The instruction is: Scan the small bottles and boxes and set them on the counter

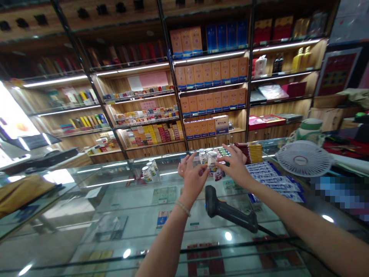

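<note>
Several small white bottles with silvery caps stand in a cluster on the glass counter, between my two hands. My left hand (193, 175) is at the cluster's left side, its thumb against the front small bottle (212, 158) and its fingers curled around the side. From the right, my right hand (236, 165) closes on the same cluster, thumb near the front bottle and index finger stretched behind. Another small bottle (203, 156) shows just behind. Fingers partly hide the lower parts. Farther left, three similar bottles (150, 170) stand close together, apart from my hands.
A black barcode scanner (227, 211) lies on the glass counter (138, 204) below my hands, its cable running right. Blue-white packets (271, 179), a box of yellow-and-red sticks (252, 153) and a white fan (304, 158) are at right. Stocked shelves (211, 88) stand behind.
</note>
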Demonstrator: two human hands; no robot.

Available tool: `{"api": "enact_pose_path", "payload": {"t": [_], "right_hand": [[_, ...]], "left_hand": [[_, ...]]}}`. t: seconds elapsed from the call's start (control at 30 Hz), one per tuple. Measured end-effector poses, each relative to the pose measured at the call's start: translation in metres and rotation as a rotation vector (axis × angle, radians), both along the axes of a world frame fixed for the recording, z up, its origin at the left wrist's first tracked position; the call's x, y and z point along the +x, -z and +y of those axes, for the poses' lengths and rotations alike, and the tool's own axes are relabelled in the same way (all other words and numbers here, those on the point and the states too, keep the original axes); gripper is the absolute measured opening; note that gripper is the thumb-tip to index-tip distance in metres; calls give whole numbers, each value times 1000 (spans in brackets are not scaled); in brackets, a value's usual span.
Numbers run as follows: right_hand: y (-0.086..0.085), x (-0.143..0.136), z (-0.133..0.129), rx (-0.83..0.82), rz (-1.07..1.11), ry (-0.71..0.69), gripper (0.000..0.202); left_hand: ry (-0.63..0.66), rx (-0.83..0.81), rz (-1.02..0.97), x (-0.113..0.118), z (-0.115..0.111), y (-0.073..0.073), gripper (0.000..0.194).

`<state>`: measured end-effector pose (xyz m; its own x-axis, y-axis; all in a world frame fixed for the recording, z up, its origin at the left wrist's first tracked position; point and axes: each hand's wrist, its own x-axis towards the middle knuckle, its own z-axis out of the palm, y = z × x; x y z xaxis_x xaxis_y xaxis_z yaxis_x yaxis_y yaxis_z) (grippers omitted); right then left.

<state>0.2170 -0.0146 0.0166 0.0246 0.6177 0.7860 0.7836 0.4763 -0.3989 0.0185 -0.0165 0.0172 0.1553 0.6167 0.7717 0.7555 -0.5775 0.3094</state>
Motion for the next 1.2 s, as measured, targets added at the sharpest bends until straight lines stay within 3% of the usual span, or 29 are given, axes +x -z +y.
{"api": "enact_pose_path", "payload": {"t": [0.2,0.5,0.83,1.2], "right_hand": [[-20,-6,-14,-20,-57,70,28],[-41,-36,-19,53,-67,91,27],[-43,-121,-21,58,-9,-41,26],[-34,-204,-19,-36,90,-189,22]], "left_hand": [[12,40,58,-5,0,-11,7],[-54,102,241,-23,-12,-48,6],[-235,80,235,-103,-35,-59,3],[-367,1,257,-180,-57,-63,5]]}}
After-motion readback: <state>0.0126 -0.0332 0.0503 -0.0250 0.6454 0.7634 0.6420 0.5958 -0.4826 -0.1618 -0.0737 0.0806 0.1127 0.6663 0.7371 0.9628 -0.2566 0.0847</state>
